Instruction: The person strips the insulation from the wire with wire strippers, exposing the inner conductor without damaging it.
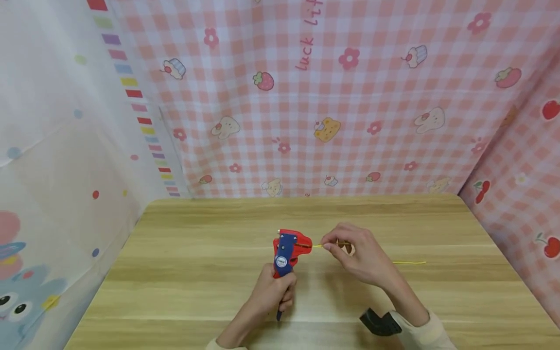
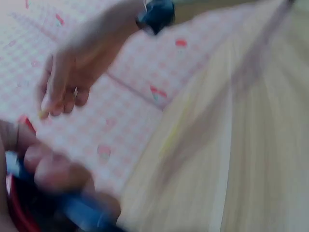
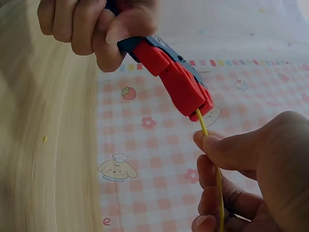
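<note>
My left hand (image 1: 273, 289) grips the handle of a red and blue wire stripper (image 1: 286, 250), held up with its nose facing right. Thumb and index finger of my right hand (image 1: 360, 253) pinch a thin yellow wire (image 3: 202, 121) close to that nose. In the right wrist view, the wire's front end enters the slot between the red jaws, so its tip is hidden. From there the wire runs back under the right fingers. The left wrist view is blurred; it shows the left fingers (image 2: 63, 174) curled round the handle.
A length of yellow wire (image 1: 409, 262) shows on the wooden table (image 1: 197, 272) beyond the right forearm; whether it joins the held wire I cannot tell. A tiny yellow scrap (image 3: 45, 139) lies on the table. Checked cloth (image 1: 372, 97) hangs behind. A black device (image 1: 380, 323) sits at the right wrist.
</note>
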Motion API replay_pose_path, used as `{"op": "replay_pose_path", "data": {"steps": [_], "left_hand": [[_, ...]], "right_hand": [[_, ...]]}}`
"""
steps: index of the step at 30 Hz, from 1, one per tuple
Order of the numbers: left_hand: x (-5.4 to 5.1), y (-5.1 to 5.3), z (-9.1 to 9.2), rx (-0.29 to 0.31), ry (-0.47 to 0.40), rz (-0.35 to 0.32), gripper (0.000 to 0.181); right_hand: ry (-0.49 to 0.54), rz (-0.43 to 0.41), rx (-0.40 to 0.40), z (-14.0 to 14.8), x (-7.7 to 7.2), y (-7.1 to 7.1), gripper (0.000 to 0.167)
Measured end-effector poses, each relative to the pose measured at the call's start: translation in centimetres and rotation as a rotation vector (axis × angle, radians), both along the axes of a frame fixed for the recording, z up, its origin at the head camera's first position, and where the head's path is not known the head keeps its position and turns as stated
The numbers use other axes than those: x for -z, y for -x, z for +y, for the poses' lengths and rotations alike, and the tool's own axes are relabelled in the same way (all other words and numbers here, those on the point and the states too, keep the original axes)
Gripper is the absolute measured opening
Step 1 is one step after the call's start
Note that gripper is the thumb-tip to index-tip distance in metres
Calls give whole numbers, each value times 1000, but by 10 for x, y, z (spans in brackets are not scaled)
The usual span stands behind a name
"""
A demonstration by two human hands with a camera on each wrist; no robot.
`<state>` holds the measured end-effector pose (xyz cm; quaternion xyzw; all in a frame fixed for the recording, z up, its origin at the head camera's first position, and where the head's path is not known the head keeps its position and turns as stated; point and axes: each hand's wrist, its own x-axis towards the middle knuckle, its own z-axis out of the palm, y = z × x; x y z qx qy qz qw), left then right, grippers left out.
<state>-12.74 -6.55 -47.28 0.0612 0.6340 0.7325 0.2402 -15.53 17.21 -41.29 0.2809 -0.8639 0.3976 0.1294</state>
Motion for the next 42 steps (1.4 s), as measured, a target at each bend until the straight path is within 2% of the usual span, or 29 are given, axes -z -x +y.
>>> {"op": "replay_pose_path", "data": {"steps": [4,11,18,24,33,42], "left_hand": [[3,5,-1,12,-21,-33,7],[7,10,-5,22,5,-25,28],[9,15,-12,13,49,-17,34],[11,20,-17,20,67,-7,43],[16,24,-22,-5,79,-9,45],[14,25,-22,1,93,-3,40]], "right_hand": [[-10,-7,25,2,0,1,12],[-6,-11,43,7,-1,4,11],[8,-18,34,11,-1,8,11],[1,-57,66,17,4,13,11],[-12,-101,97,26,13,21,10],[-9,-148,125,33,20,27,7]]}}
